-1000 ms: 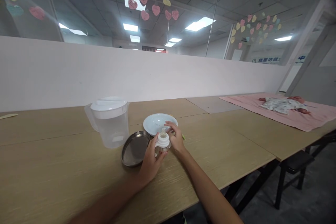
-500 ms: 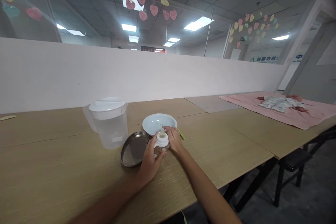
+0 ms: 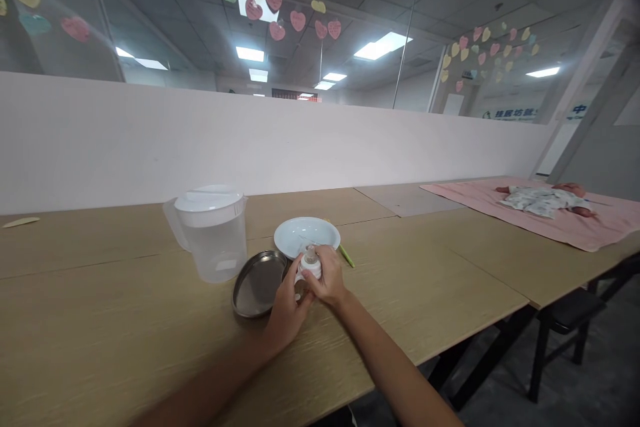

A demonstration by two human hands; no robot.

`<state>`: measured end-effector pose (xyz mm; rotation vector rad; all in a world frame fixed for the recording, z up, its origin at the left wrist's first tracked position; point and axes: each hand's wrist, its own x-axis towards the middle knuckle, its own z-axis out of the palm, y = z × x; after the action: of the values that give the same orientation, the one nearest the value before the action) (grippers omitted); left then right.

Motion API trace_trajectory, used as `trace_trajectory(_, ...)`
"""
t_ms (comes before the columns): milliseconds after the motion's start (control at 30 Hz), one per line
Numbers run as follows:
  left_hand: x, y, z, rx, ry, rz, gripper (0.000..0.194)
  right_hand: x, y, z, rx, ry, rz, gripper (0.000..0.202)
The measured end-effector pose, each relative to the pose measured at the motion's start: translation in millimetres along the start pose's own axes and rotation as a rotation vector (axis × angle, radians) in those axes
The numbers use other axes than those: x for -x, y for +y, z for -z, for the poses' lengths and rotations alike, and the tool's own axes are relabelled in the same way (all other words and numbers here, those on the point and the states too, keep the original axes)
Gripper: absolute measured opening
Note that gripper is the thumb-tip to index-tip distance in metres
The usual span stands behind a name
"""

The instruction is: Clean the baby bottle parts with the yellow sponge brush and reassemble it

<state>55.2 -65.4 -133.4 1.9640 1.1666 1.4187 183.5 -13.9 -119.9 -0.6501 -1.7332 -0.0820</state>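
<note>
A small baby bottle (image 3: pixel 311 267) with a white collar and a clear teat stands upright between my hands. My left hand (image 3: pixel 289 307) is wrapped round its body from the left. My right hand (image 3: pixel 329 277) grips the white collar from the right, fingers curled behind the teat. Just beyond the bottle is a white bowl (image 3: pixel 287 235) with something thin and clear in it. A round metal tray (image 3: pixel 257 283) lies beside my left hand. The lower part of the bottle is mostly hidden by my fingers.
A lidded clear pitcher (image 3: pixel 217 247) stands on the wooden table (image 3: pixel 150 333) at left. A green stick-like item (image 3: pixel 346 255) lies right of the bowl. Far right, a doll (image 3: pixel 543 200) rests on a pink cloth (image 3: pixel 480 203). A black stool (image 3: pixel 573 310) stands beyond the table edge.
My right hand has come round from the bottle's side onto its white collar, covering more of it. My left hand still holds the body. The view has shifted slightly.
</note>
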Motion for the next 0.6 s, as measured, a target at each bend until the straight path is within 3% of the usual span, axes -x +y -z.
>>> trace_trajectory(200, -3.1, 5.1, 4.4, -0.019, -0.013, -0.038, 0.057, 2.9, 1.0, -2.1, -0.093, -0.054, -0.079, 0.055)
trace_trajectory(333, -4.6, 6.9, 5.4, -0.001, -0.025, -0.055, 0.059, 1.1, 0.0, -0.1, -0.183, -0.113, -0.077, 0.053)
trace_trajectory(467, -4.2, 6.1, 4.5, -0.014, -0.054, -0.076, 0.059, -1.2, -0.2, 0.8, -0.234, -0.109, -0.062, 0.052)
trace_trajectory(600, -2.7, 6.3, 3.7, -0.039, -0.050, -0.058, 0.062, -1.4, 16.2, 7.8, -0.204, -0.044, -0.110, 0.053)
